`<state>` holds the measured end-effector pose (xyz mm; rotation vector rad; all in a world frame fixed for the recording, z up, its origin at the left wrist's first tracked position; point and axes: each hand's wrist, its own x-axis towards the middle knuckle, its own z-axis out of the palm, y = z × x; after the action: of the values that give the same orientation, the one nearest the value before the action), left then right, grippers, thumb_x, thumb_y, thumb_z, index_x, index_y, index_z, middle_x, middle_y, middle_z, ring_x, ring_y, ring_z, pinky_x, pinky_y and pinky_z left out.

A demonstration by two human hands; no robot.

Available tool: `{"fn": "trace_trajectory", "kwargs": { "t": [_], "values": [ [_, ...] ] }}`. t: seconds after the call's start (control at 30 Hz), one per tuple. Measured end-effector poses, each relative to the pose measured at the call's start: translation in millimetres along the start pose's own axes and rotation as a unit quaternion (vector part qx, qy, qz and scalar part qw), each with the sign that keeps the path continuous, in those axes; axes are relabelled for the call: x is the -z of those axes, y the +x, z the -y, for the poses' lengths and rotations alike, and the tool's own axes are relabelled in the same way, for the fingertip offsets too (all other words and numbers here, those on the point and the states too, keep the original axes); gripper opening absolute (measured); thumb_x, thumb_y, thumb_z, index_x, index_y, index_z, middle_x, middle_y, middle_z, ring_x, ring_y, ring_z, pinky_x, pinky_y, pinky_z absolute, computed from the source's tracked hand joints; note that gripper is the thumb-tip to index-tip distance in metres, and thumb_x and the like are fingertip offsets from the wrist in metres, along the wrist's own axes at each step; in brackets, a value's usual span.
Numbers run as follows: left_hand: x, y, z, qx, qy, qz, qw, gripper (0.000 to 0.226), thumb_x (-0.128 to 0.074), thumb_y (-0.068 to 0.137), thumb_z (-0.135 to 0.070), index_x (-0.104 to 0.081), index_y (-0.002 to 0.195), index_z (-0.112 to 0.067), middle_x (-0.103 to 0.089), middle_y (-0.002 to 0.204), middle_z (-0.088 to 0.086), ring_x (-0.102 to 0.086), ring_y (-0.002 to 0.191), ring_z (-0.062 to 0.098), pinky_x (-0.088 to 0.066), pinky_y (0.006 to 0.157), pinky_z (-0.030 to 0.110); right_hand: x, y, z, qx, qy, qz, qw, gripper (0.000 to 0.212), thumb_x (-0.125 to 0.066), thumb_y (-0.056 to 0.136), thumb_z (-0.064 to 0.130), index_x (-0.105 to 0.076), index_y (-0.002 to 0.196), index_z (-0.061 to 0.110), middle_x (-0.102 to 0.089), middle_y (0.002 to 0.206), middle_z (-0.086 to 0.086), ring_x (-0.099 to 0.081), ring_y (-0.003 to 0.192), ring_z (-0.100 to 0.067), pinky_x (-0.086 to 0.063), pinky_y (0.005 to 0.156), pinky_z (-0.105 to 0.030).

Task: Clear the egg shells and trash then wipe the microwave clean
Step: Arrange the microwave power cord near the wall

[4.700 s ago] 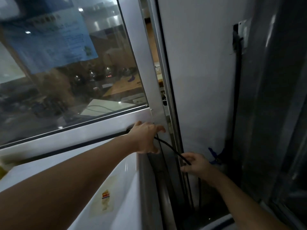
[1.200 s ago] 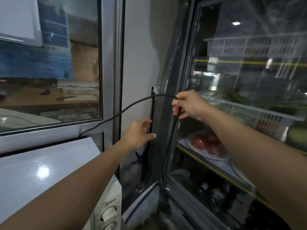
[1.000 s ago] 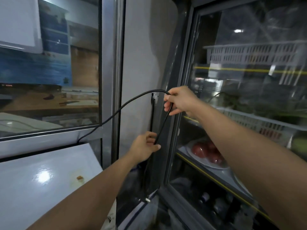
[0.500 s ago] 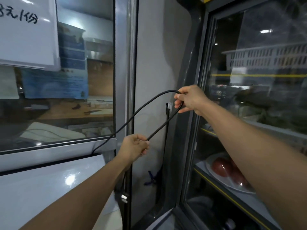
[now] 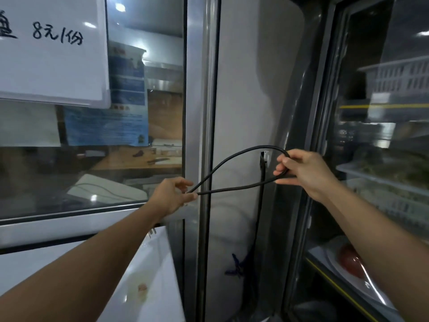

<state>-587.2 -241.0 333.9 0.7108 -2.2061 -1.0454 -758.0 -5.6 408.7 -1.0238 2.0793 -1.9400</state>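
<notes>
1. Here, in the head view, your left hand (image 5: 173, 197) is pinching both runs of a black cord (image 5: 234, 159) where they cross, its grip clenched on the cord in front of the metal window frame (image 5: 197, 112).
2. Your right hand (image 5: 301, 173) is holding the far bend of the same loop, its grip curled round the cord, near the dark fridge door frame (image 5: 318, 135).
3. The white microwave (image 5: 148, 270) is sitting low and to the left, under your left forearm, with a small stain on its top.
4. A white sign (image 5: 53, 49) with handwriting is hanging on the window glass, upper left.
5. A plate with something red (image 5: 350, 263) is resting on a fridge shelf, lower right.
</notes>
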Motion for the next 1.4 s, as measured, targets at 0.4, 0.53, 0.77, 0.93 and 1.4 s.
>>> {"fn": "trace_trajectory", "kwargs": {
  "t": [0.4,0.53,0.77,0.93,1.4],
  "values": [
    [-27.7,36.0,10.6,-0.010,0.076,0.070,0.995,0.030,-0.067,0.084,-0.030,-0.066,0.112,-0.019,-0.066,0.091,0.000,-0.058,0.069,0.011,-0.042,0.058,0.019,4.8,-8.9,-38.6,0.020,0.001,-0.022,1.000,0.024,-0.045,0.096,0.004,-0.061,0.081,0.012,-0.061,0.076,-0.009,-0.066,0.080,-0.023,-0.056,0.073,-0.040],
    [-33.6,37.6,13.3,-0.027,0.071,0.053,0.996,0.010,-0.068,0.084,-0.022,-0.072,0.094,-0.021,-0.067,0.080,-0.001,-0.057,0.070,0.009,-0.043,0.067,0.022,7.2,-12.7,-48.5,0.001,-0.003,-0.037,0.999,0.024,-0.045,0.095,0.003,-0.061,0.081,0.013,-0.062,0.078,-0.008,-0.066,0.082,-0.022,-0.055,0.072,-0.034],
    [-31.9,40.9,18.2,-0.057,0.067,0.051,0.995,0.013,-0.066,0.086,-0.015,-0.073,0.096,-0.020,-0.069,0.086,0.001,-0.058,0.075,0.009,-0.042,0.073,0.024,7.7,-15.0,-68.3,-0.042,-0.041,-0.047,0.997,0.024,-0.047,0.094,0.002,-0.061,0.081,0.016,-0.066,0.085,-0.007,-0.063,0.091,-0.021,-0.050,0.081,-0.034],
    [-26.6,44.4,17.4,-0.081,0.100,0.061,0.990,0.010,-0.064,0.087,-0.015,-0.069,0.088,-0.024,-0.067,0.082,0.000,-0.058,0.076,0.011,-0.042,0.067,0.022,7.3,-10.3,-69.8,-0.054,-0.096,0.026,0.994,0.032,-0.059,0.088,0.004,-0.057,0.112,0.026,-0.062,0.117,0.000,-0.054,0.117,-0.016,-0.041,0.102,-0.035],
    [-16.9,57.5,16.6,-0.115,0.196,0.067,0.971,0.011,-0.066,0.085,-0.018,-0.072,0.094,-0.015,-0.063,0.077,-0.004,-0.054,0.067,0.003,-0.037,0.054,0.011,-89.0,23.1,-57.3,0.140,-0.301,0.072,0.941,0.020,-0.056,0.092,0.010,-0.070,0.106,0.008,-0.067,0.088,-0.001,-0.058,0.081,-0.012,-0.037,0.064,-0.013]
  ]
}}
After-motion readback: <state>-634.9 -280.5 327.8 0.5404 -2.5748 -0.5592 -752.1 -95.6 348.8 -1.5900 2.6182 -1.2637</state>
